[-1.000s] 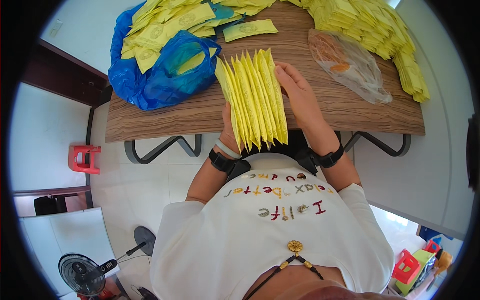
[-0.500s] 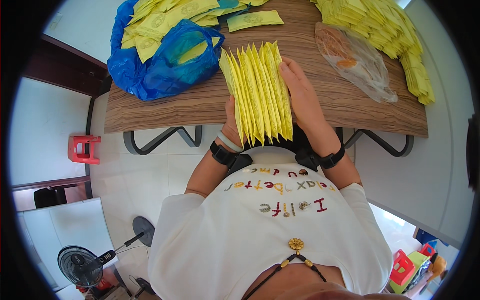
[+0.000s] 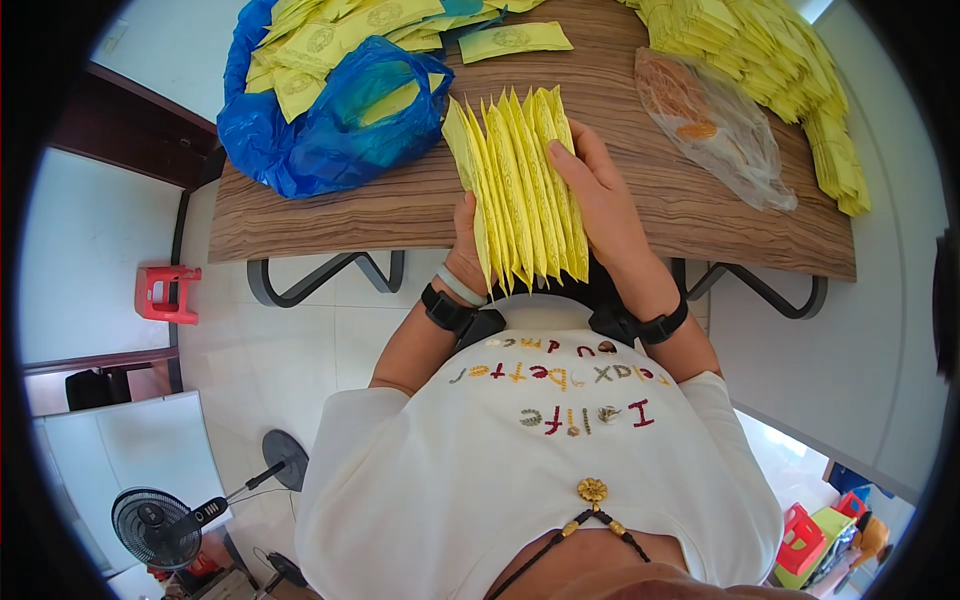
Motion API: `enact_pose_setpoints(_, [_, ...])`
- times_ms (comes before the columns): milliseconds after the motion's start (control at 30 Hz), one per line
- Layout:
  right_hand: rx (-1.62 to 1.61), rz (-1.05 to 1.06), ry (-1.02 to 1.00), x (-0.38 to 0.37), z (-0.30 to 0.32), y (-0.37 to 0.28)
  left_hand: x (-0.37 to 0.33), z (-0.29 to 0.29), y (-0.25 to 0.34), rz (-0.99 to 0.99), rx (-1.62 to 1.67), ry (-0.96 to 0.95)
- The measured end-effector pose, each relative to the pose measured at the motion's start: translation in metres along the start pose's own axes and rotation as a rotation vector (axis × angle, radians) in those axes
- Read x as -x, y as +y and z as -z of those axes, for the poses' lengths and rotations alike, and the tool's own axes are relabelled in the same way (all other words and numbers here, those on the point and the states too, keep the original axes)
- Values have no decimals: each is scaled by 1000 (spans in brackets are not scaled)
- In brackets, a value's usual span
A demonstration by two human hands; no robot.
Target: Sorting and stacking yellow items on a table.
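Between my two hands stands a row of several flat yellow paper packets [image 3: 516, 190], held on edge near the front of the table. My left hand [image 3: 465, 240] grips the row from its left side, its fingers mostly hidden behind the packets. On the right side, my right hand [image 3: 605, 205] wraps the outer packet, with the thumb bent over its near face and the other fingers behind. A single yellow packet [image 3: 517, 41] with a printed mark lies flat on the table beyond the row.
At the far left, an open blue plastic bag [image 3: 330, 150] holds many yellow packets. A clear bag of brownish rubber bands [image 3: 715, 130] lies to the right, beside stacked yellow packets [image 3: 760, 60]. The wooden table's [image 3: 330, 220] front edge is near my wrists.
My right thumb has shifted inward across the outer packet, and the right hand's fingers now curl further behind the row. The left hand keeps its hold.
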State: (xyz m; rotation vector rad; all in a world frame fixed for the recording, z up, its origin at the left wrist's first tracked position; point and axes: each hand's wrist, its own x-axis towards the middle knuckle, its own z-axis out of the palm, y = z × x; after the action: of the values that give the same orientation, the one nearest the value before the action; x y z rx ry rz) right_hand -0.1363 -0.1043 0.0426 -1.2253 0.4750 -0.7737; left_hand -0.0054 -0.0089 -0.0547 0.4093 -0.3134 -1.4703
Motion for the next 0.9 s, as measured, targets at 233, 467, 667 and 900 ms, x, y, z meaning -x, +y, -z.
enact_pose_setpoints(233, [9, -11, 5, -2, -1, 2, 1, -3, 2, 1, 30, -16])
enact_pose_setpoints(467, [17, -5, 0, 2, 0, -1, 4, -16, 1, -14, -63, 35])
enact_pose_setpoints(667, [-6, -12, 22, 1, 2, -2, -2, -18, 5, 2, -211, 84])
enact_pose_setpoints(900, [41, -41, 8, -3, -2, -2, 2, -13, 5, -14, -61, 76])
